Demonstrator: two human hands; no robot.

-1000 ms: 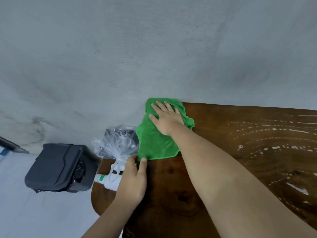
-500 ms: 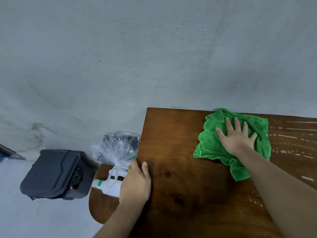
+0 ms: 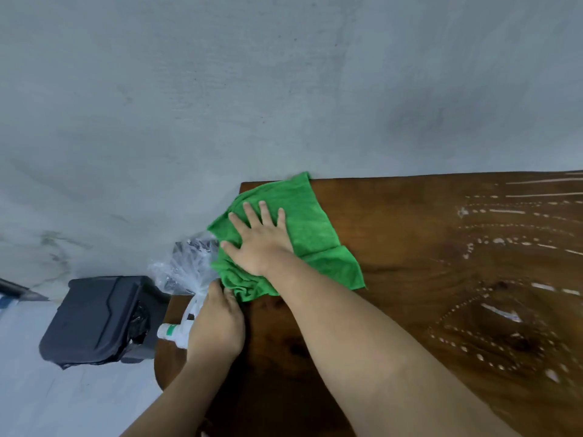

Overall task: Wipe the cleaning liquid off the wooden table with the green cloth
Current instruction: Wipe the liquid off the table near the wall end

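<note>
green, soft and nubbly like microfibre, one green cloth (image 3: 303,228) lies crumpled at the far left corner of the wooden table (image 3: 410,310), one tip hanging just past the back edge and its left side bunched into folds over the table's left edge. one table shows: dark brown wood, glossy, with swirling grain and a few knots. two hands are in view. the right hand (image 3: 262,244) lies flat on the cloth, palm down, fingers spread and straight, pressing on it rather than gripping. the left hand (image 3: 217,326) rests at the table's left edge with its fingers loosely curled, fingertips touching the bunched lower corner of the cloth; whether they pinch the fabric i cannot tell. both forearms are bare.

cleaning liquid (image 3: 504,247) marks the right part of the table: many pale dotted arcs and short streaks, well apart from the cloth, with bare dark wood between.

left of the table, on a lower rounded wooden surface (image 3: 167,357), lies one white bottle (image 3: 173,332) with a green band, partly hidden by the left hand, and one crinkled clear plastic bag (image 3: 186,266) with something dark inside. one black bin (image 3: 101,316), boxy with a moulded lid and a black liner, stands on the pale floor. behind all of it is a grey, mottled wall (image 3: 284,89).
</note>
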